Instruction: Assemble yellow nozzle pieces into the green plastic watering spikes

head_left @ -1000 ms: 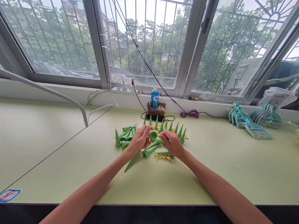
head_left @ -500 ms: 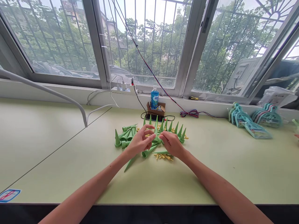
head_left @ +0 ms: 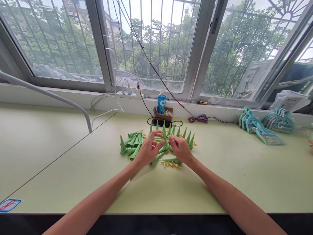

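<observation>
Change first: the green watering-type spike (head_left: 164, 134) between the hands, which a second ago showed its round open end to the viewer, now stands point up. It sits straight in front of the bottle of blue liquid (head_left: 161, 104), on the person's side. My reading: the spike has been turned over or set upright, so its socket can no longer be checked from above. Its base is hidden; cannot tell whether it rests on the table (head_left: 195, 189) or is held up.

Left hand (head_left: 149, 150): in front of the bottle and slightly left of it. Fingers loosely curved; thumb and index well apart, wider than a second ago. Spike just beyond the fingertips. Contact uncertain; no firm grip visible.

Right hand (head_left: 181, 150): in front of the bottle, to its right. Fingers curled in, thumb laid near the index, tips just beside the spike. Cannot tell whether they pinch the spike, a small part or nothing.

Around them: row of upright green spikes (head_left: 173, 130) in front of the bottle, running off to its right, small yellow parts scattered about its foot. Heap of loose green spikes (head_left: 135, 142), mostly lying, forward and left of the bottle. Small pile of yellow nozzle-like pieces (head_left: 172, 164) nearer the person than the bottle, slightly right, one green spike lying at its far edge. Bottle itself stands in an open cardboard box (head_left: 158, 118).
</observation>
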A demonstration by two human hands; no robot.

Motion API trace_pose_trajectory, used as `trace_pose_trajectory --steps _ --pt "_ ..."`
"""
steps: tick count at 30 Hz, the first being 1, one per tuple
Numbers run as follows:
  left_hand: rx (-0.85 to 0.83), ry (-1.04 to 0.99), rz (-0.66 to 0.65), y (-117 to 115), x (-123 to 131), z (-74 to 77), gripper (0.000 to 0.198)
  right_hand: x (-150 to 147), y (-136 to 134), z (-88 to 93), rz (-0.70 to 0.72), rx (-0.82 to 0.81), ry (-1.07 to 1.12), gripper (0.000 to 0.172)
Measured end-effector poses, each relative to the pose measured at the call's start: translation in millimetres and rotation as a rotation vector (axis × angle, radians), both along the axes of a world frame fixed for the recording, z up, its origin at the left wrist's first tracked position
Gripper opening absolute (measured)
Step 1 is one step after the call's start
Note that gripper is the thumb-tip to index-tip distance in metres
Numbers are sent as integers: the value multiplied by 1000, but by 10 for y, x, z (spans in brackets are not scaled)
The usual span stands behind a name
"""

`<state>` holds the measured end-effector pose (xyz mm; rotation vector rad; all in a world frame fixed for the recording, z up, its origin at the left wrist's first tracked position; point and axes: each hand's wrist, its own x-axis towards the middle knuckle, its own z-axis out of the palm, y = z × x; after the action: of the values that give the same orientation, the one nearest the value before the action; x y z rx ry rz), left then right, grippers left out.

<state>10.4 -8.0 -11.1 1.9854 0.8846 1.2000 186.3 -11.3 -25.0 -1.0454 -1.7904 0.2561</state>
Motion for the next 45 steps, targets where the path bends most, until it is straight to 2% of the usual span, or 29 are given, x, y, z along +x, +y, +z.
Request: trace_pose_trajectory --steps 6,11,16,21,27,32,36,39,45 --pt "-88 -96 7 47 9 -18 33 15 -24 2 5 56 -60 38" --pt "-282 -119 -133 56 -3 6 38 19 -39 -19 91 116 -113 31" --pt "-344 -103 -188 43 -27 24 40 25 -39 -12 124 129 -116 27" --pt "-244 -94 -188 41 -37 6 38 25 -28 -24 118 121 -107 32" --pt "30 63 -14 27 -33 -37 41 7 -38 -35 100 14 -34 41" --pt "84 81 30 15 -16 -42 38 -13 -53 -8 82 -2 6 41" --pt "1 -12 -12 24 -2 -28 35 -1 -44 2 -3 19 63 39" --pt "-129 -123 -87 37 0 -2 36 12 -42 -1 -30 43 72 36" --pt "-450 -213 -262 16 -19 87 45 14 -63 -5 89 174 -72 28"
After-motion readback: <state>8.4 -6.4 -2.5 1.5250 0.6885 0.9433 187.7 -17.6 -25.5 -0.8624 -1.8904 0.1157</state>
